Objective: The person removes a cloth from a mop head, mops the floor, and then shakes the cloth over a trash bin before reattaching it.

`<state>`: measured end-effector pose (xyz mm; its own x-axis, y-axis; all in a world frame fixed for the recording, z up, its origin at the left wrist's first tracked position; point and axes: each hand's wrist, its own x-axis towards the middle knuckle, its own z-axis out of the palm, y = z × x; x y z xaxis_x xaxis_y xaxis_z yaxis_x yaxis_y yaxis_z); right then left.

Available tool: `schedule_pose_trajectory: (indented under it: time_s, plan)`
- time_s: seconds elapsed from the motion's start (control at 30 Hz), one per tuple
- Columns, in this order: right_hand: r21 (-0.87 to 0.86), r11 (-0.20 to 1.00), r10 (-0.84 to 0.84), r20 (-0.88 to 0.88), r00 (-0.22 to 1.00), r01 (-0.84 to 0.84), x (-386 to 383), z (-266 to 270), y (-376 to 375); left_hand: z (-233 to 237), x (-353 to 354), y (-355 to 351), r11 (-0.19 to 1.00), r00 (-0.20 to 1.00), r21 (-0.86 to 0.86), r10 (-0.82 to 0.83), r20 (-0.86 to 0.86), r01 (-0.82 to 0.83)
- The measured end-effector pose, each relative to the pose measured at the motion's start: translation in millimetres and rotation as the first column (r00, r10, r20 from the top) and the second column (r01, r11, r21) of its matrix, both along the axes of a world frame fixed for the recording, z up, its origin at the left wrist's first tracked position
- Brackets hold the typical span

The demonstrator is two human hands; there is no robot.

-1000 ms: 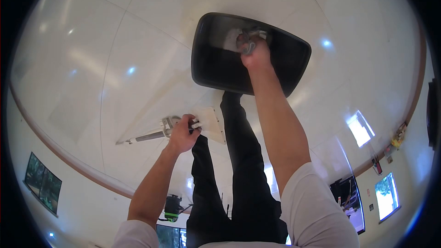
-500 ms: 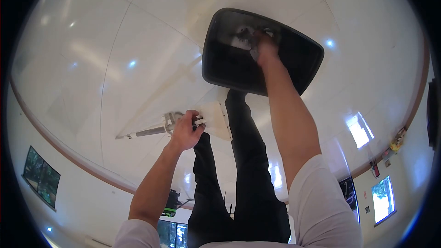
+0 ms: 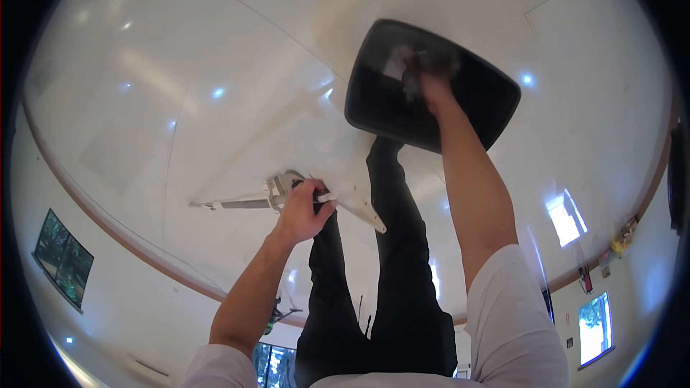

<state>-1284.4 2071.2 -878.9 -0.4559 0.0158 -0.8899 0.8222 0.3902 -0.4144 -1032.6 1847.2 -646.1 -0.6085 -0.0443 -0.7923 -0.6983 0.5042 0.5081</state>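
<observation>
A black bin (image 3: 496, 115) with an open top stands on the glossy floor. My right hand (image 3: 433, 86) reaches inside it, its fingers closed near some crumpled light-and-dark material (image 3: 397, 62) that is smeared by motion; what the fingers hold cannot be made out. Lower left, my left hand (image 3: 305, 212) is closed on the grey and white handle part of a long tool. The tool's grey shaft (image 3: 244, 204) points left, and a flat cream plate (image 3: 359, 208) extends to the right of the hand.
Below the hands are my legs in black trousers (image 3: 406, 280). Around the pale floor (image 3: 237, 129) runs a brown skirting edge. A window (image 3: 595, 327) and a yellow object (image 3: 622, 238) are at the right, and a dark window (image 3: 65, 259) at the left.
The bin and both hands appear shifted slightly right in the view. The cream plate has tilted, its right end now lower. My right hand remains inside the bin.
</observation>
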Motion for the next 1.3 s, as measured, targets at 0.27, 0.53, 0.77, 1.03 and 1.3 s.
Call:
schedule_pose_trajectory:
  time_s: [0.27,0.53,0.77,1.03,1.3]
  plan:
    - [-0.451,0.752,-0.404,0.259,0.877,0.48,2,259,0,170,30,-93,0.943,0.864,-0.239,-0.313,-0.394,0.232]
    - [0.195,0.953,0.303,-0.602,0.739,-0.233,8,391,1,367,63,-197,0.795,0.812,-0.573,-0.462,-0.357,0.2]
    - [-0.571,0.717,-0.414,0.11,0.904,0.398,-46,523,-75,406,116,-229,0.649,0.815,-0.759,-0.411,-0.41,-0.054]
    - [-0.218,0.569,0.474,-0.701,0.533,-0.793,-118,608,-210,320,88,-202,0.61,0.452,-0.142,0.392,-0.801,-0.78]
    - [0.434,0.164,0.231,-0.89,-0.393,-0.886,-37,751,-416,279,47,-251,0.455,-0.131,0.297,0.361,-0.923,-0.839]
